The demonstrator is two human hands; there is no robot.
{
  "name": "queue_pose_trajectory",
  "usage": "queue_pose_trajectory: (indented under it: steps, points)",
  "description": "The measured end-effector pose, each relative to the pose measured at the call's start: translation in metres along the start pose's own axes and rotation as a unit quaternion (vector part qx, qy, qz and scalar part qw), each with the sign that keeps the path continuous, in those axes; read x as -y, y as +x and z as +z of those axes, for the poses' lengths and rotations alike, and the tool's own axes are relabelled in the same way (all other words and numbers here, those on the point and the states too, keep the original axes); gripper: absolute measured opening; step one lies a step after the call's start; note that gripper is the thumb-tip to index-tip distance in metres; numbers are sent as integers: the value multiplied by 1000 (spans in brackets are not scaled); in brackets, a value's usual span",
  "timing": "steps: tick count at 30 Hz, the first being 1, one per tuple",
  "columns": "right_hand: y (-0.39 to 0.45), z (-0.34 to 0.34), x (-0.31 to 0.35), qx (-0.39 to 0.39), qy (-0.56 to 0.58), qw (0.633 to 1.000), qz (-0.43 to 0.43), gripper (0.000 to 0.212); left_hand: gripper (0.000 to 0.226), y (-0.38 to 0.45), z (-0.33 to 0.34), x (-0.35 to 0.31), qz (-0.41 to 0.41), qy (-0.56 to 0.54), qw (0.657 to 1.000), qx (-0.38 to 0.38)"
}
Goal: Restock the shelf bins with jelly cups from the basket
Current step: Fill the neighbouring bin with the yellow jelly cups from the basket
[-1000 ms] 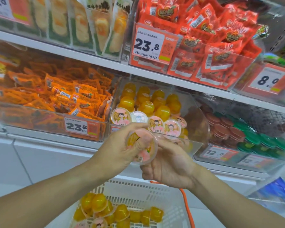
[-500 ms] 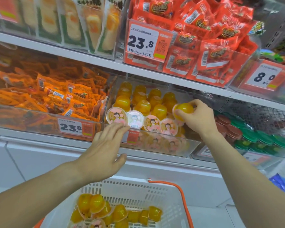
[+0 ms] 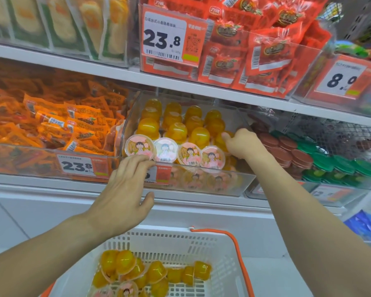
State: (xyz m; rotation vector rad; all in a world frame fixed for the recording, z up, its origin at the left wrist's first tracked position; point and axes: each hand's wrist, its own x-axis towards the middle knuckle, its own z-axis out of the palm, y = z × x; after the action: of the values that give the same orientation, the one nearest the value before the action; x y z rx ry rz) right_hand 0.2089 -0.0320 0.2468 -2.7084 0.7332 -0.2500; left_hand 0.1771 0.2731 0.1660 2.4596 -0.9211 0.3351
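Observation:
A clear shelf bin (image 3: 234, 187) on the middle shelf holds several yellow jelly cups (image 3: 176, 129), with a front row showing cartoon lids (image 3: 165, 150). My right hand (image 3: 243, 144) reaches into the bin's right side, its fingers curled on a yellow jelly cup (image 3: 220, 142) set among the others. My left hand (image 3: 124, 189) is open, its fingertips touching the bin's front edge by the leftmost lid. Below stands a white basket (image 3: 169, 234) with an orange handle (image 3: 238, 251), holding several more jelly cups (image 3: 137, 271).
Orange snack packets (image 3: 51, 129) fill the bin to the left. Brown and green lidded cups (image 3: 308, 159) sit in the bin to the right. Red packets (image 3: 255, 50) and a 23.8 price card (image 3: 163, 37) are on the shelf above.
My left hand passed a jelly cup to my right hand. The right hand carried it up into the bin and has lowered it at the right side. The left hand has moved to the bin's front.

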Motion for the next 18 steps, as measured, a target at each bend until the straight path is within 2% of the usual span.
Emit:
queue_pose_trajectory:
  steps: [5, 8, 10, 12, 15, 16, 18]
  points:
    - [-4, 7, 1, -25, 38, 999, -2, 57, 60, 0, 4, -2, -4, 4, 1000, -12]
    - [-10, 4, -2, -18, 32, 999, -13, 59, 60, 1, 3, -3, -4, 5, 1000, -15]
    - [-17, -1, -2, -43, 14, 998, -32, 58, 60, 1, 3, -4, -9, -2, 1000, -10]
    - [-25, -8, 0, -120, 1, 990, -79, 48, 59, -1, 3, -5, -15, -12, 1000, -14]
    - [-51, -16, 4, -244, 62, 945, -207, 24, 42, -1, 0, -11, -20, -29, 993, -109]
    - [-64, -12, 6, -255, 92, 928, -256, 18, 32, -2, 0, -14, -28, -47, 989, -135]
    - [-95, 11, 7, -218, 141, 910, -325, 12, 13, -5, 5, -23, -43, -76, 988, -128]
